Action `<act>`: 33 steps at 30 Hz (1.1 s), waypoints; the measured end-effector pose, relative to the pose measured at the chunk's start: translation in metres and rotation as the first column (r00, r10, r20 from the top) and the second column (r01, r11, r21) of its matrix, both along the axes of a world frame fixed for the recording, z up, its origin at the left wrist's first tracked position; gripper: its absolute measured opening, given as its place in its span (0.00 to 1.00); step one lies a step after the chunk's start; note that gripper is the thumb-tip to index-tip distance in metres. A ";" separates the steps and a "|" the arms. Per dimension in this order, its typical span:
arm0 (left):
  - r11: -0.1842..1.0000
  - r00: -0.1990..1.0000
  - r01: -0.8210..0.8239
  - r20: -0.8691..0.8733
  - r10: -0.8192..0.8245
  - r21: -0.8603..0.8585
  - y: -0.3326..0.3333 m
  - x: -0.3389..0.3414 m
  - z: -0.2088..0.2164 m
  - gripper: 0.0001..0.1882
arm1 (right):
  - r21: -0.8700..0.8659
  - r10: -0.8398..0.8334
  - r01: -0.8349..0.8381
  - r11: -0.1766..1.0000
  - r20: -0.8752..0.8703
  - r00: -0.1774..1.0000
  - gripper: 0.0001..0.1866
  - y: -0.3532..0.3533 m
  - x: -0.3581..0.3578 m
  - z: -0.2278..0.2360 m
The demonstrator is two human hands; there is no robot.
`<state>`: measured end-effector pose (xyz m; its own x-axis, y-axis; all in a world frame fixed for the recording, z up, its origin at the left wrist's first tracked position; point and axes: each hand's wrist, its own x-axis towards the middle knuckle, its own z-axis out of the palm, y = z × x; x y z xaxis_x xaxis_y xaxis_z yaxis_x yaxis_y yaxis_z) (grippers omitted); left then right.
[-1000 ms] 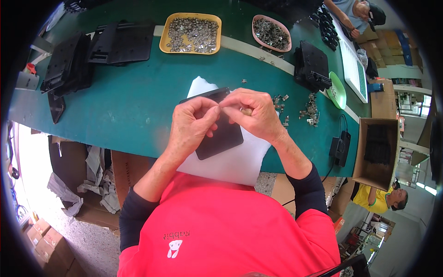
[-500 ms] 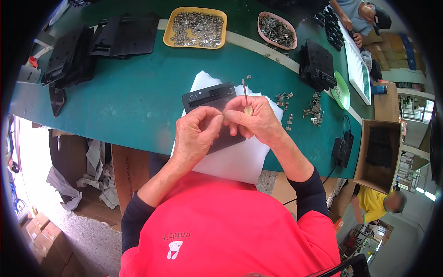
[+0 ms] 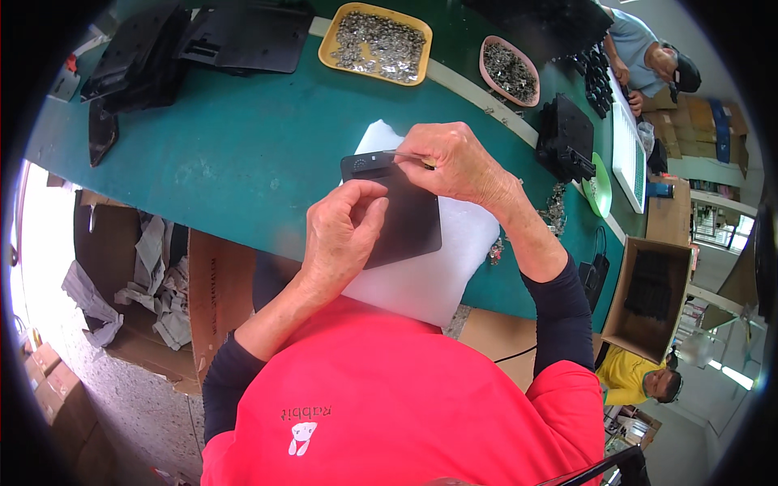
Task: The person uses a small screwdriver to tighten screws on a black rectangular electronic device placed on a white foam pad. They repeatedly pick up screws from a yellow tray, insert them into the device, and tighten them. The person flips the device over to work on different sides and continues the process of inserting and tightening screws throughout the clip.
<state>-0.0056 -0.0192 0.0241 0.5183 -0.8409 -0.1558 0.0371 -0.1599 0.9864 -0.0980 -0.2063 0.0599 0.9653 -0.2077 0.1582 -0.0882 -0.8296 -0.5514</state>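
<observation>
A flat black plastic panel [image 3: 415, 223] with a slot near its far edge lies on a white foam pad [image 3: 454, 267]. My right hand [image 3: 458, 162] is closed around a slim tool with a thin metal shaft [image 3: 403, 154] and a yellowish handle. The shaft points left, over the far end of the panel near the slot. Over the panel's left side, my left hand [image 3: 342, 227] is curled with thumb and forefinger close together. Whatever lies between those fingertips, if anything, is too small to make out.
A yellow tray [image 3: 425, 71] and a pink tray [image 3: 532, 93] hold small metal parts. Loose metal clips [image 3: 556, 209] and a green bowl [image 3: 600, 186] are at right. Black panels [image 3: 243, 40] stack at far left. Another person [image 3: 636, 49] works at far right.
My right hand has moved away from my left toward the panel's far end, tipping the tool from upright to nearly flat. My left hand stays near the panel's left side. The view has shifted.
</observation>
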 end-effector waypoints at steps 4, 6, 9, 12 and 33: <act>1.000 1.000 0.004 0.031 -0.004 -0.012 0.000 0.001 -0.001 0.07 | -0.030 0.012 -0.013 0.999 -0.039 0.999 0.03 0.004 0.005 0.003; 1.000 0.999 0.012 0.044 -0.011 -0.027 0.000 0.002 -0.002 0.07 | -0.071 0.016 -0.021 0.997 -0.069 0.998 0.03 0.005 0.007 0.004; 0.998 0.996 0.027 0.081 -0.022 -0.062 0.000 0.001 -0.007 0.08 | -0.105 0.025 -0.040 0.994 -0.136 0.990 0.04 0.005 0.010 0.010; 0.998 0.995 0.032 0.100 -0.025 -0.061 0.000 0.002 -0.007 0.08 | -0.118 0.023 -0.049 0.992 -0.208 0.978 0.04 0.007 0.015 0.016; 0.997 0.999 0.005 -0.038 -0.008 -0.078 -0.001 0.000 -0.007 0.07 | -0.064 0.062 -0.095 0.993 -0.398 0.915 0.04 0.003 0.036 0.021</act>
<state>-0.0055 -0.0198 0.0169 0.5077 -0.8545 -0.1097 0.0744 -0.0834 0.9937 -0.0617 -0.2029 0.0811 0.9652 -0.1315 -0.2262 -0.2179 -0.8826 -0.4166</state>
